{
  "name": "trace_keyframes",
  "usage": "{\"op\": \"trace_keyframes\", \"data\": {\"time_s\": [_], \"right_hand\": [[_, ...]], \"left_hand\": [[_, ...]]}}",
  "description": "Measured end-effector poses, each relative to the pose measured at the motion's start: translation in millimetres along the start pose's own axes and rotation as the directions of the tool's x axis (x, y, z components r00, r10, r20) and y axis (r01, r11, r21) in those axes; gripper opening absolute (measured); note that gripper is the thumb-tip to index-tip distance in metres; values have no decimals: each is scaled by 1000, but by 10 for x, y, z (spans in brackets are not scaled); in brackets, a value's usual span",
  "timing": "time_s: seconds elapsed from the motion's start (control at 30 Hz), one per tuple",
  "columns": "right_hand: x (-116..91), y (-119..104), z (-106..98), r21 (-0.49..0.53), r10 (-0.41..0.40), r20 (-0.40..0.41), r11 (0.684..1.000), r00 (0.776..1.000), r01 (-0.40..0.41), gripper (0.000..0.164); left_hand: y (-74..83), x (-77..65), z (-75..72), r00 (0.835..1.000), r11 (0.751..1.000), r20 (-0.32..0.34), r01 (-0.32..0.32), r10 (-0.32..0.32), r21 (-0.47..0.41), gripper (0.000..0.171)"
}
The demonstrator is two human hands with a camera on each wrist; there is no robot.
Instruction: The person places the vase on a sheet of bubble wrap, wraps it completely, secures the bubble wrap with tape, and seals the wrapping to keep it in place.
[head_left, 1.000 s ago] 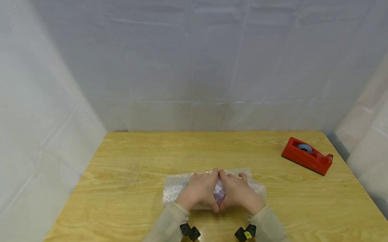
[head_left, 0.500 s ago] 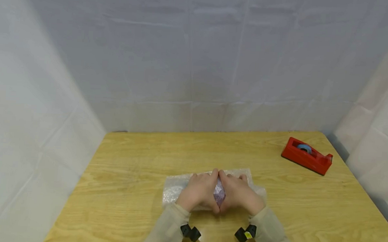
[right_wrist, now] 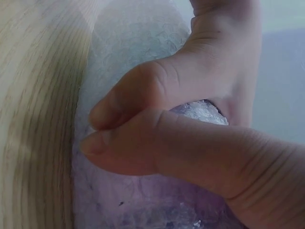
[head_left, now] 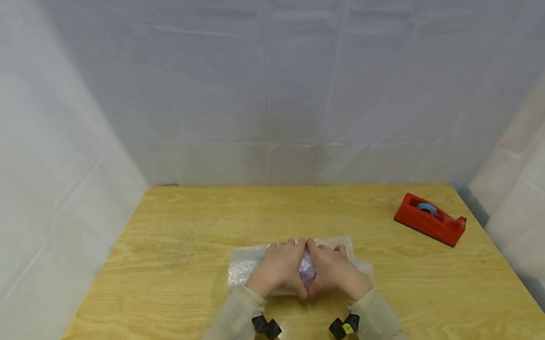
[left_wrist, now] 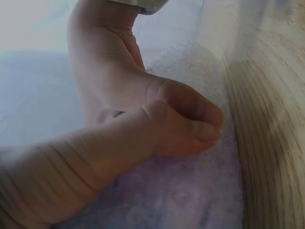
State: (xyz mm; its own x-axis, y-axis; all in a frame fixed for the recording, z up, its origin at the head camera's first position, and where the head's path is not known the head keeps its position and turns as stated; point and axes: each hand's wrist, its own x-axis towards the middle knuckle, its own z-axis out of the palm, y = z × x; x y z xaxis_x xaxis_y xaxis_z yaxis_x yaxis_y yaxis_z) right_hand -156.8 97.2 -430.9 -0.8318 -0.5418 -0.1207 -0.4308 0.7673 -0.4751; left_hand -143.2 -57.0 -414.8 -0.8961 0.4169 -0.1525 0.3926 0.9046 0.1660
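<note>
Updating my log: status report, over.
Left hand, right hand around bubble-wrapped bundle, thumbs meeting. Bundle on wooden table. Red tape dispenser well clear.

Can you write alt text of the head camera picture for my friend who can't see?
A person's left hand and right hand hold a bundle of bubble wrap, with something purple showing between them, on a wooden table. A red tape dispenser sits at the far right.

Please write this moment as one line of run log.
left grip: holding bubble wrap; right grip: holding bubble wrap; red tape dispenser: far right, untouched
</note>
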Motion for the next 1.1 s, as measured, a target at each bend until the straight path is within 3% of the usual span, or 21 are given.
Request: {"op": "trace_keyframes", "data": {"time_s": [0.3, 0.57, 0.7, 1.1], "right_hand": [[20, 25, -33, 25, 6, 32, 1000, 999, -7, 102], [70, 45, -40, 59, 31, 77, 998, 997, -36, 108], [82, 63, -40, 69, 27, 91, 997, 995, -33, 100], [0, 52, -75, 177, -21, 213, 984, 977, -18, 88]], "left_hand": [[27, -9, 21, 999, 999, -14, 36, -36, -34, 107], [71, -20, 72, 995, 990, -91, 51, -39, 134, 104], [85, -26, 88, 993, 989, -113, 44, -28, 143, 100], [59, -101, 54, 1000, 1000, 25, 7, -7, 11, 100]]}}
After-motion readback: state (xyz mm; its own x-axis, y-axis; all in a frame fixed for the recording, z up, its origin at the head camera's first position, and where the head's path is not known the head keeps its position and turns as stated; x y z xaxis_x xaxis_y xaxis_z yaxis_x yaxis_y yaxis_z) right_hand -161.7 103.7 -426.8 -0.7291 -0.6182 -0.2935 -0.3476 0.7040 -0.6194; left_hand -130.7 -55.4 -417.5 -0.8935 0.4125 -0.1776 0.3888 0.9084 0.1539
